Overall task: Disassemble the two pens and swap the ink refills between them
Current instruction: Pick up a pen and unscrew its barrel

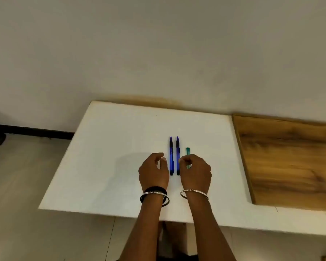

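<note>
Two blue pens lie side by side on the white board [120, 157], tips pointing away from me: the left pen [171, 157] and the right pen [177, 147]. My left hand [153, 173] hovers just left of the left pen, fingers loosely curled, fingertips close to its barrel and holding nothing. My right hand [196, 174] sits just right of the right pen with fingers loosely curled, fingertips at the barrel. A short teal piece [187, 152] lies to the right of the pens, its near end hidden under my right hand's fingers.
The white board covers the left part of a wooden table [290, 157] that stands against a pale wall. The board's front edge is near my wrists. Floor shows to the left and below.
</note>
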A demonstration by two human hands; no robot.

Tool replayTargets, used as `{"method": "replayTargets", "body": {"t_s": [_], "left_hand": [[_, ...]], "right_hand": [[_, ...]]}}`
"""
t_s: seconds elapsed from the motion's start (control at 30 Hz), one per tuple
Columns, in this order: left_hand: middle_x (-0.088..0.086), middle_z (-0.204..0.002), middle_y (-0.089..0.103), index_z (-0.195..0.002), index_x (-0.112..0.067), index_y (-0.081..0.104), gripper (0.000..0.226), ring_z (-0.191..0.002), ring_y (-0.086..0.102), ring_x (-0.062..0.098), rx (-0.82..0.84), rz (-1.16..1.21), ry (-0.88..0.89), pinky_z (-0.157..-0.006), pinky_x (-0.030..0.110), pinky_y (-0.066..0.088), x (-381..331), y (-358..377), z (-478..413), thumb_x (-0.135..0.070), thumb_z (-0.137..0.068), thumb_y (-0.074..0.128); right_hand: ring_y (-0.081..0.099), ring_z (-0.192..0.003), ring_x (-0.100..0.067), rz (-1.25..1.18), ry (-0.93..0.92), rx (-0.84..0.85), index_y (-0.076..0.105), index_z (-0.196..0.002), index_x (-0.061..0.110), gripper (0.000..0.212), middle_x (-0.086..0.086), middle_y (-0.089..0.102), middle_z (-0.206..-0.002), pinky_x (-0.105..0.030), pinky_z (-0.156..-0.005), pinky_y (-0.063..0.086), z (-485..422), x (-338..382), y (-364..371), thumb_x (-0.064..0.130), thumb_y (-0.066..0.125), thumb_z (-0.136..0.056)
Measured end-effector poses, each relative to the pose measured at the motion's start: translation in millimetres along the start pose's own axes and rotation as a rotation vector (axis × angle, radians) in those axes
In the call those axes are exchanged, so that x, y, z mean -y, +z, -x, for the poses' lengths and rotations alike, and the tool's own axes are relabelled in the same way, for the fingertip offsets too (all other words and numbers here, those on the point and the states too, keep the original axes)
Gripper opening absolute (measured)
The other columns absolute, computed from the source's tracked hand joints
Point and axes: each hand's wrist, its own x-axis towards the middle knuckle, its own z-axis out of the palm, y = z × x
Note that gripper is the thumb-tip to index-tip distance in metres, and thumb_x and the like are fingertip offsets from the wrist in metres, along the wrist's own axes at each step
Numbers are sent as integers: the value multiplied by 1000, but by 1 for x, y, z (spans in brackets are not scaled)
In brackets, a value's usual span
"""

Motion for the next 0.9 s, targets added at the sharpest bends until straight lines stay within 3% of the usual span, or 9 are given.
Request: {"method": "replayTargets", "body": {"t_s": [0.13, 0.47, 0.67, 0.8, 0.9], "left_hand": [[-2, -109, 70, -109, -19, 68, 22, -101, 64, 13, -75, 20, 22, -85, 22, 46, -7, 11, -25, -21, -90, 57], [-2, -111, 69, -111, -20, 66, 22, -100, 63, 12, -74, 9, 21, -81, 22, 46, -11, 36, -36, -22, -90, 58], [-2, -112, 69, -110, -19, 67, 22, -101, 63, 13, -96, 17, 16, -86, 26, 48, -12, 38, -36, -21, -90, 58], [-1, -111, 70, -109, -19, 68, 21, -101, 63, 12, -139, 29, 32, -85, 25, 48, -12, 35, -36, -19, -89, 59], [-4, -105, 69, -106, -20, 68, 19, -94, 62, 7, -146, 92, 87, -77, 15, 49, -17, 35, -36, -21, -89, 61]], "right_hand": [[65, -90, -12, 68, 44, 19, 70, -101, 18, 21, 3, 71, -97, -19, -73, 42, -22, -5, 3, 32, 68, -86], [68, -87, -17, 197, 103, 137, 71, -97, 20, 30, 2, 73, -95, -22, -69, 47, -42, -5, 15, 44, 74, -79], [65, -75, -16, 226, 171, 109, 70, -93, 19, 25, 1, 72, -91, -21, -58, 39, -40, 7, 21, 40, 72, -80], [56, -60, -12, 134, 215, 88, 71, -85, 14, 27, 1, 69, -76, -19, -52, 38, -43, 8, 17, 40, 75, -76], [56, -55, -7, -24, 169, -10, 72, -78, 18, 23, 4, 70, -70, -14, -46, 33, -47, 11, 7, 38, 79, -71]]}}
